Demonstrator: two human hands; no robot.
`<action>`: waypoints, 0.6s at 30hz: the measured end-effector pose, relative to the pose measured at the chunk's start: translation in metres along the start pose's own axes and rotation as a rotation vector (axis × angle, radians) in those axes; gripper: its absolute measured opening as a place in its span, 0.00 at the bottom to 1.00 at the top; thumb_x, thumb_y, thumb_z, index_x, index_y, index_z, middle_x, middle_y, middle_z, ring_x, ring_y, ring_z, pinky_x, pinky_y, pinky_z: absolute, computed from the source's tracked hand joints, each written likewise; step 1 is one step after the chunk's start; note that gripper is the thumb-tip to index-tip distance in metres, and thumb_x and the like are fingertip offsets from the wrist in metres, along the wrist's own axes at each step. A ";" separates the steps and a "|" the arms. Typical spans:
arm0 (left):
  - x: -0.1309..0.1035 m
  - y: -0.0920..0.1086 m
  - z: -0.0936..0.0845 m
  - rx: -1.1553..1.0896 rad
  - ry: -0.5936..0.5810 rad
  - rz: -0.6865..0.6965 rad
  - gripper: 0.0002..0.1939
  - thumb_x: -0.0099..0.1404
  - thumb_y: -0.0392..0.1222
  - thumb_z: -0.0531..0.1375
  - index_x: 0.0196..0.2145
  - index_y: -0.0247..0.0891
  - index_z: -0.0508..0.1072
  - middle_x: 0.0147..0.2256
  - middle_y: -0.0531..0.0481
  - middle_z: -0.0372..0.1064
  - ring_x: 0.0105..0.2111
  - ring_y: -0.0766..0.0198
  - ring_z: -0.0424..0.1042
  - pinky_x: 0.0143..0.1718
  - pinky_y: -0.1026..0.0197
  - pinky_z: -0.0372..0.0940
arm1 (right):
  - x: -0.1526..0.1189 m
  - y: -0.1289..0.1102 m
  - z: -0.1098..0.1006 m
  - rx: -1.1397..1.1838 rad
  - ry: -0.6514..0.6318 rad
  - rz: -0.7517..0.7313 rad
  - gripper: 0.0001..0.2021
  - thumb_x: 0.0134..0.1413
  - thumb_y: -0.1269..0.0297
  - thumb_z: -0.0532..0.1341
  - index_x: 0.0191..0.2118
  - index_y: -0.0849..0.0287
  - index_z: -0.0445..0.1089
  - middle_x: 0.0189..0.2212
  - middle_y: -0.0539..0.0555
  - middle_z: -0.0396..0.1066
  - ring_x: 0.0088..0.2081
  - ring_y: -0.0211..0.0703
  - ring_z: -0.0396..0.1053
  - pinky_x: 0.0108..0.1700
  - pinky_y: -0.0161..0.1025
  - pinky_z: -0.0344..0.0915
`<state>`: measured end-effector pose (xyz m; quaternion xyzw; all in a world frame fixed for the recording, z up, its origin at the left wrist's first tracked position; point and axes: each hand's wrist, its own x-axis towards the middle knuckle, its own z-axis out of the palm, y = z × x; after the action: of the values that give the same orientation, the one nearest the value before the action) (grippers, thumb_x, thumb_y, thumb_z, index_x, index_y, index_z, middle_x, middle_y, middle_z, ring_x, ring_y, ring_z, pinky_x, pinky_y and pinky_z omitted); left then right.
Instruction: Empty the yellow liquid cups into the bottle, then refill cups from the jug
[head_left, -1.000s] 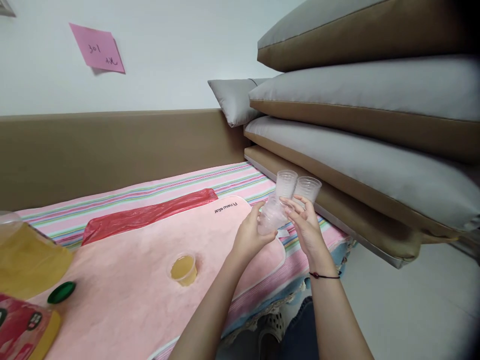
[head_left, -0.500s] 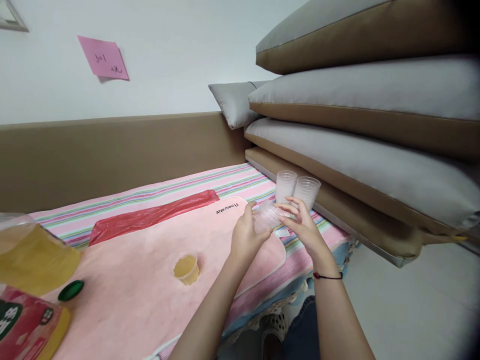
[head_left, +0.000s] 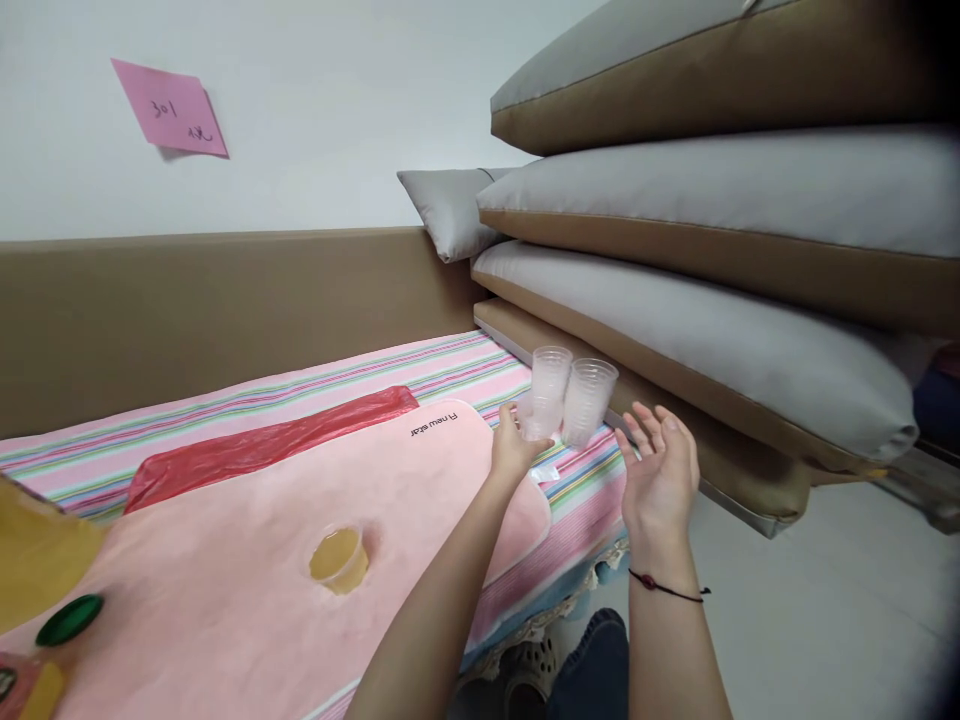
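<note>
Near the stack of cushions (head_left: 712, 190), my left fingers (head_left: 508, 415) are grasping clear plastic at the lower left of the left cup stack (head_left: 552, 372), my thumb pressing on the near side. The clear layers are overlapping there, so I am not able to tell where the held plastic is ending and the stack is beginning. The right cup stack (head_left: 592, 392) is leaning just beside it, standing between my two hands. My right fingers (head_left: 672, 440) are released, spreading loosely upward to the right of both stacks and apart from them. Below the stacks, a small white piece (head_left: 546, 473) is lying on the striped cloth (head_left: 585, 505). Farther left, a cup of yellow liquid (head_left: 339, 562) is standing on the pink mat (head_left: 225, 570), well apart from my fingers, while a green lid (head_left: 69, 620) is resting near the mat's left end.
</note>
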<state>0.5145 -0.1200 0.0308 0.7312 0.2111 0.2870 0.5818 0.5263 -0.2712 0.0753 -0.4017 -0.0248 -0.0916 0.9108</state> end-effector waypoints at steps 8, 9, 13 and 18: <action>0.017 -0.029 0.027 0.040 -0.020 -0.029 0.36 0.41 0.29 0.71 0.45 0.42 0.61 0.46 0.45 0.74 0.45 0.52 0.75 0.47 0.51 0.66 | 0.005 -0.002 0.000 0.017 0.026 0.057 0.17 0.46 0.53 0.67 0.41 0.55 0.69 0.41 0.52 0.73 0.47 0.45 0.71 0.59 0.52 0.60; 0.017 -0.032 0.028 0.042 -0.021 -0.028 0.36 0.41 0.29 0.71 0.46 0.41 0.61 0.45 0.45 0.74 0.45 0.51 0.75 0.47 0.51 0.66 | 0.005 -0.002 0.000 0.020 0.029 0.059 0.17 0.46 0.53 0.67 0.41 0.55 0.69 0.41 0.52 0.73 0.47 0.45 0.71 0.59 0.52 0.60; 0.015 -0.038 0.030 0.022 -0.035 -0.015 0.35 0.43 0.30 0.71 0.47 0.42 0.61 0.46 0.45 0.74 0.46 0.52 0.75 0.49 0.52 0.66 | 0.002 -0.003 0.000 0.025 0.040 0.066 0.17 0.46 0.53 0.67 0.41 0.55 0.69 0.40 0.52 0.73 0.47 0.45 0.71 0.58 0.51 0.61; 0.013 -0.036 0.031 -0.004 -0.030 -0.002 0.40 0.43 0.28 0.70 0.53 0.40 0.60 0.51 0.40 0.72 0.51 0.50 0.73 0.53 0.50 0.65 | -0.002 -0.004 0.003 0.037 0.038 0.081 0.17 0.46 0.53 0.67 0.41 0.55 0.70 0.40 0.51 0.74 0.46 0.43 0.72 0.55 0.46 0.64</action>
<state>0.5461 -0.1261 -0.0063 0.7340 0.2026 0.2759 0.5866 0.5232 -0.2718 0.0802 -0.3837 0.0072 -0.0617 0.9214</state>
